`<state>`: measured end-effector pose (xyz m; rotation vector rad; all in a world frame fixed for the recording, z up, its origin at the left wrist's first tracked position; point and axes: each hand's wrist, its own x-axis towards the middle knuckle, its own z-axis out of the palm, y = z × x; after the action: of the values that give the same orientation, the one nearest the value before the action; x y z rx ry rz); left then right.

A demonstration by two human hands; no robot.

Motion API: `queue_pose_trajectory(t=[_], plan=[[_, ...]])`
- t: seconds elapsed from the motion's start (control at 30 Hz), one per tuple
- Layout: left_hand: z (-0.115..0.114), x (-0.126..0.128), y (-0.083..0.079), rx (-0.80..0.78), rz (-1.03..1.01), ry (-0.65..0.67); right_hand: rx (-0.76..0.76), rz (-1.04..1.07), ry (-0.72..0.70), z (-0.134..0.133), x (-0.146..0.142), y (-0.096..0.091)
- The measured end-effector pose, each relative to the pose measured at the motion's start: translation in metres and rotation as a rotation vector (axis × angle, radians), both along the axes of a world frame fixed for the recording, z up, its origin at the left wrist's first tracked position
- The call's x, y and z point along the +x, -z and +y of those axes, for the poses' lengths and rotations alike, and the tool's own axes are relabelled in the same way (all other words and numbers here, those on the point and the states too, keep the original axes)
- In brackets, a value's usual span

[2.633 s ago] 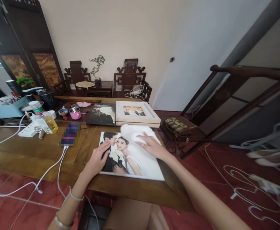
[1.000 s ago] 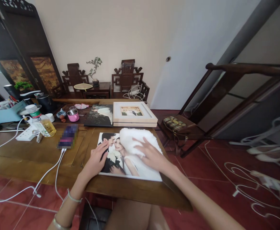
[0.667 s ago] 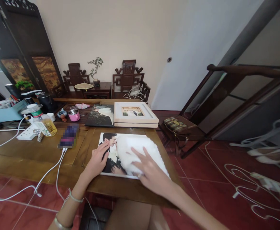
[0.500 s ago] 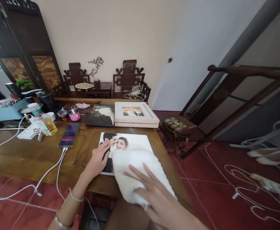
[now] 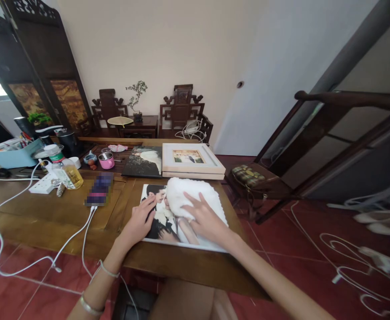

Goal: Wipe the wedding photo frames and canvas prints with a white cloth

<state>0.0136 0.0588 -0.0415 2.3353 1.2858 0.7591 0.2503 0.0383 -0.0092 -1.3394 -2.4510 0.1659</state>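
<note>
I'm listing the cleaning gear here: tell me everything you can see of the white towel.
The towel is white, fluffy, terry-like cloth, bunched into a soft rounded pad. It lies on the upper right part of the wedding photo. The right hand presses flat on its near edge. The left hand rests on the photo beside it, apart.

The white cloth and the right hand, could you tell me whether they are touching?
Touching. The head view shows the right hand pressed flat on the white cloth.

Hands (image 5: 138, 224) (image 5: 206, 220): we see two, on the table (image 5: 48, 211).
Wedding pictures (image 5: 158, 195) (image 5: 143, 161) (image 5: 191, 158): we count three on it.
Cloth (image 5: 181, 191): one on it.
Carved chairs (image 5: 109, 106) (image 5: 182, 104): two behind it.
</note>
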Motion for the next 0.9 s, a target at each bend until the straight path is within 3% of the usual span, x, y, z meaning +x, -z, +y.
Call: queue_pose_trajectory(t=[0.17,0.27,0.37,0.6,0.7,0.8,0.9], plan=[[-0.001,0.0,0.0,-0.007,-0.003,0.0,-0.09,0.009,-0.187,-0.075,-0.019,-0.006],[-0.002,0.001,-0.001,0.001,-0.013,0.0,-0.128,-0.004,-0.253,-0.098,-0.019,-0.009],[-0.003,0.001,-0.002,0.006,-0.017,-0.007,-0.102,-0.001,-0.212,-0.088,-0.009,-0.008],[-0.004,0.0,-0.002,-0.006,-0.011,-0.011,0.036,-0.005,0.016,0.009,0.021,0.003],[-0.004,0.0,-0.001,-0.008,-0.016,-0.009,0.038,-0.014,0.088,0.032,0.02,0.004],[-0.003,0.0,0.0,-0.009,-0.018,-0.02,0.018,-0.022,0.063,0.02,0.008,0.002],[-0.003,0.0,0.0,-0.001,-0.022,-0.02,-0.011,-0.005,-0.042,-0.024,-0.006,-0.001]])
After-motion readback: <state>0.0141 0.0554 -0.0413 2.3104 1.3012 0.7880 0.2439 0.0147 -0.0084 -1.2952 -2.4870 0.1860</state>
